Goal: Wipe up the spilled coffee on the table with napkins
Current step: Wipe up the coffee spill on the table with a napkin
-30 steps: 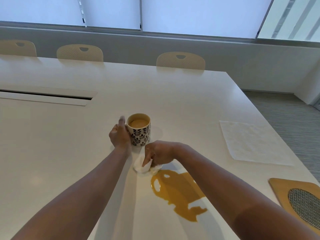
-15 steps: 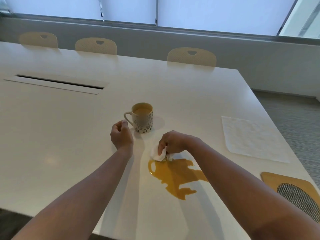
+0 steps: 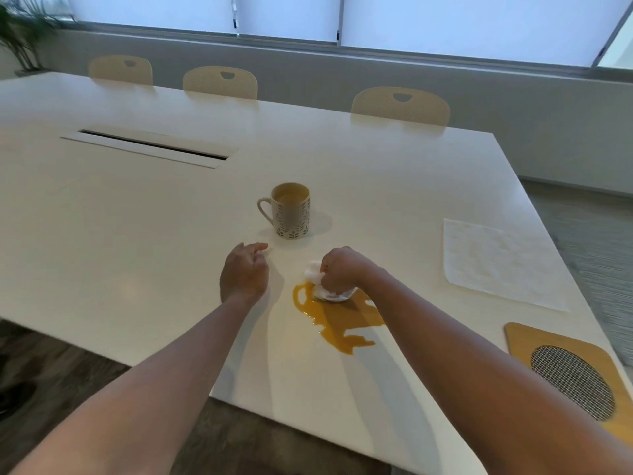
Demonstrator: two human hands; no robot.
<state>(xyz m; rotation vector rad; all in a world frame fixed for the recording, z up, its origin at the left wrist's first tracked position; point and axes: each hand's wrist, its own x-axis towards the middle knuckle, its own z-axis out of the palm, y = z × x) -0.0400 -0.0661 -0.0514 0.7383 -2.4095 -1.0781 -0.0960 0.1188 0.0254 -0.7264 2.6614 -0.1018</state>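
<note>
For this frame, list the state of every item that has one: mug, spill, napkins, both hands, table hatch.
Mug: upright, coffee inside, untouched.
Spilled coffee: still pooled on the table, mostly unwiped.
Crumpled napkin: bunched, pressed onto the spill's far edge.
Flat napkin: unfolded, lying unused.
Right hand: grips the crumpled napkin.
Left hand: loosely curled, holding nothing.
Table hatch: lid slightly open.

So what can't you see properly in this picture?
- Head view: the right hand covers most of the crumpled napkin, so how wet it is stays hidden.
- The coffee spill runs under the right hand and forearm; its far edge is hidden.
- The wooden board is cut off by the right edge.
- The left hand's fingertips curl away from view.
- How full the mug is cannot be told.
</note>
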